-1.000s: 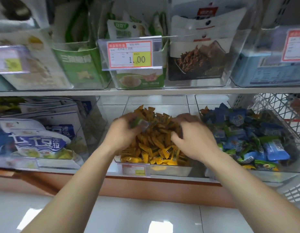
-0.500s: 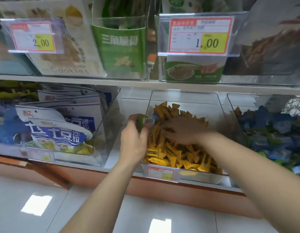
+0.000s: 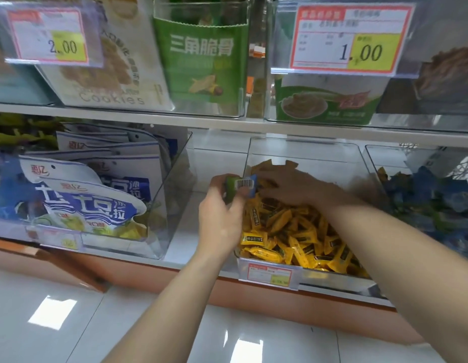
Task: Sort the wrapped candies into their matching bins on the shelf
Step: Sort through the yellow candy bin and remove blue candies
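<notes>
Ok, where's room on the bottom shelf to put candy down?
The bare white shelf strip between the bag bin and the yellow candy bin is free. The back of that bin is bare too; its front and the blue candy bin are crowded.

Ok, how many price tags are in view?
4: a 2.00 tag upper left, a 1.00 tag upper right, a small tag on the yellow candy bin, a blurred tag on the lower-left bin. Others may be hidden.
</notes>
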Available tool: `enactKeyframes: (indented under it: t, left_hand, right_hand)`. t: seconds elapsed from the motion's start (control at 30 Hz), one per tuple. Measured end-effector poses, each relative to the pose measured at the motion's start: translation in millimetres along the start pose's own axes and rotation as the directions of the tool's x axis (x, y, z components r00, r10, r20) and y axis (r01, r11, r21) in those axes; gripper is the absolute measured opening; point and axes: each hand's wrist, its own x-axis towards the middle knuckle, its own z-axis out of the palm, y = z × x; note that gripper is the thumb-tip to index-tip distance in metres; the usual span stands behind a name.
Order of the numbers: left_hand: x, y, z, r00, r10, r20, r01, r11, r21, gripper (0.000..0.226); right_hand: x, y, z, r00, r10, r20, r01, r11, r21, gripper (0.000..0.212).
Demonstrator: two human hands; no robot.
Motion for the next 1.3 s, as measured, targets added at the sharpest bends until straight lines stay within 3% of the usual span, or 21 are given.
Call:
enactKeyframes:
  t: [0.07, 0.17, 0.33, 0.4, 0.5, 0.53, 0.6, 0.77, 0.83, 0.93, 1.0, 1.1, 1.17, 1.3]
  left_hand:
    - [1, 0, 0, 1.0, 0.011, 0.006, -0.011, 1.0, 0.007, 0.014]
    - [2, -1, -1, 1.0, 0.002, 0.023, -0.002, 1.0, -0.001, 0.017]
    - [3, 2, -3, 0.999, -0.023, 0.048, 0.026, 0.998, -0.063, 0.016]
    - [2, 3, -3, 0.999, -0.028, 0.044, 0.031, 0.997, -0.077, 0.017]
    - [2, 4, -3, 0.998, -0.045, 0.05, 0.05, 0.993, -0.11, 0.016]
    - [2, 4, -3, 0.998, -0.046, 0.052, 0.051, 0.992, -0.115, 0.016]
    - [2, 5, -3, 0.997, -0.046, 0.054, 0.052, 0.991, -0.124, 0.015]
    - [4, 4, -2, 0.997, -0.043, 0.057, 0.049, 0.993, -0.112, 0.014]
    - [5, 6, -2, 0.999, -0.018, 0.042, 0.022, 0.995, -0.097, 0.014]
    - [7, 15, -3, 0.999, 0.028, -0.024, -0.03, 0.995, -0.094, 0.014]
    - [6, 24, -4, 0.999, 0.02, -0.038, -0.027, 0.979, -0.2, 0.02]
    - [0, 37, -3, 0.998, 0.028, 0.048, -0.01, 0.943, -0.333, 0.022]
    - [-6, 43, -2, 0.995, -0.001, 0.095, 0.036, 0.927, -0.373, 0.019]
    - [-14, 45, -3, 0.965, -0.073, 0.252, 0.174, 0.898, -0.405, 0.008]
  right_hand:
    - [-2, 2, 11, 0.997, 0.03, 0.077, -0.02, 0.991, -0.136, 0.052]
    - [-26, 3, 8, 0.997, 0.01, 0.081, 0.014, 0.958, -0.287, 0.055]
    - [-59, 4, -18, 0.972, 0.103, 0.21, -0.068, 0.984, -0.167, 0.047]
    - [-49, 4, -27, 0.992, 0.092, 0.089, -0.077, 0.984, -0.158, 0.05]
    - [-18, 1, -22, 0.975, -0.015, -0.221, -0.005, 0.996, -0.091, 0.02]
    - [-8, 1, -18, 0.974, -0.013, -0.228, 0.004, 0.999, -0.041, 0.01]
    - [7, 1, -8, 0.992, 0.009, -0.122, -0.009, 1.0, 0.002, 0.025]
    - [6, 15, -4, 0.994, 0.073, -0.079, -0.079, 0.994, -0.075, 0.02]
    - [-9, 16, -14, 0.984, 0.064, -0.168, -0.067, 0.998, -0.014, 0.014]
    - [-45, 10, -25, 0.926, 0.09, -0.366, 0.0, 0.971, 0.239, 0.008]
    - [-73, 1, -28, 0.912, 0.132, -0.388, 0.05, 0.904, 0.424, 0.006]
    - [-107, -17, -30, 0.921, 0.139, -0.364, 0.141, 0.752, 0.644, 0.01]
    - [-121, -28, -30, 0.922, 0.128, -0.365, 0.188, 0.677, 0.712, 0.013]
    - [-121, -51, -26, 0.896, 0.176, -0.408, 0.218, 0.627, 0.748, 0.007]
